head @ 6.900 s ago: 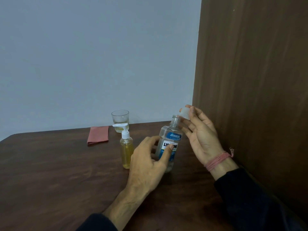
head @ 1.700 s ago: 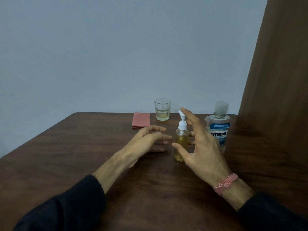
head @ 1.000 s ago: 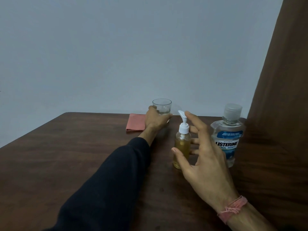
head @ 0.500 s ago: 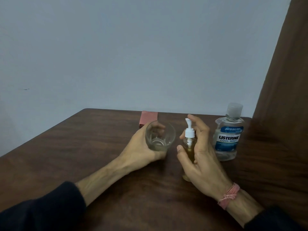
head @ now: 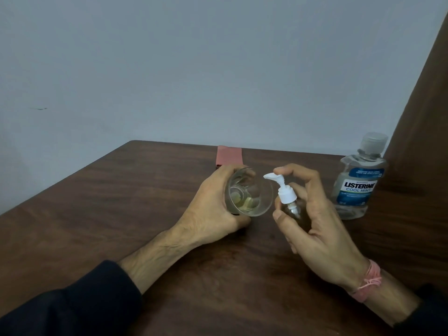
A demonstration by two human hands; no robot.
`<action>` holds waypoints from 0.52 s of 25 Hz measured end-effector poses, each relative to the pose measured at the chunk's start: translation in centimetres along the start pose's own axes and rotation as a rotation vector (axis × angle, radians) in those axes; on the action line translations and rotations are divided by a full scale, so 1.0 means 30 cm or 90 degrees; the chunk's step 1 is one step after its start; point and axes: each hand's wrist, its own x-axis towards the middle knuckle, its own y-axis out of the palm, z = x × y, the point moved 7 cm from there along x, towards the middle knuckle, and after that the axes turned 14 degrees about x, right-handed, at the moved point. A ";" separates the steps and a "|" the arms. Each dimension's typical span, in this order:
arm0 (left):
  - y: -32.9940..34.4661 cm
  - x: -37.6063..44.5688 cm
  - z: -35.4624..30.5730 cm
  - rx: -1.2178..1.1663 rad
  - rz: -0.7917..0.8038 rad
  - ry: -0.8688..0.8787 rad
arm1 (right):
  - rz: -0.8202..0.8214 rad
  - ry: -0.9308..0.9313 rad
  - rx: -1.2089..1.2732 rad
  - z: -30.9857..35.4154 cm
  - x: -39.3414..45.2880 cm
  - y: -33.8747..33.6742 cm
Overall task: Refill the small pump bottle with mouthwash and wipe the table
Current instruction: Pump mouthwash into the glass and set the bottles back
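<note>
At frame centre our right hand (head: 322,229) grips the small pump bottle (head: 288,202), a finger on its pump; our left hand (head: 213,209) holds the tilted glass (head: 249,192). The mouthwash bottle (head: 358,180) stands capped at right. Wiping the desk (head: 121,202) remains: the cloth (head: 229,155) lies folded.

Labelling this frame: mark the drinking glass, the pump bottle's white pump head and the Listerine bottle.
drinking glass (head: 251,191), head view, tilted rim.
white pump head (head: 286,192), head view, collar.
Listerine bottle (head: 358,187), head view, front label.

open table (head: 121,214) left, mouthwash bottle (head: 356,185) and wooden panel (head: 421,141) blocking right
</note>
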 end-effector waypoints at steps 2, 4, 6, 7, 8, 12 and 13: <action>0.000 0.001 0.000 0.003 -0.002 0.016 | -0.019 0.019 -0.008 -0.007 0.008 -0.009; -0.002 0.000 -0.002 0.006 -0.007 0.024 | -0.025 0.026 -0.019 -0.006 0.010 -0.016; -0.001 -0.003 -0.005 0.014 -0.007 0.029 | -0.024 0.029 -0.027 -0.001 0.011 -0.016; 0.002 -0.004 -0.009 0.015 -0.005 0.031 | -0.026 0.030 -0.034 0.000 0.011 -0.018; 0.004 -0.003 -0.011 0.016 -0.002 0.033 | -0.031 0.030 -0.046 0.000 0.010 -0.021; 0.005 -0.004 -0.014 0.003 0.000 0.027 | -0.041 0.021 -0.088 -0.002 0.012 -0.034; 0.006 -0.005 -0.014 -0.004 0.002 0.026 | -0.044 0.020 -0.092 -0.004 0.012 -0.037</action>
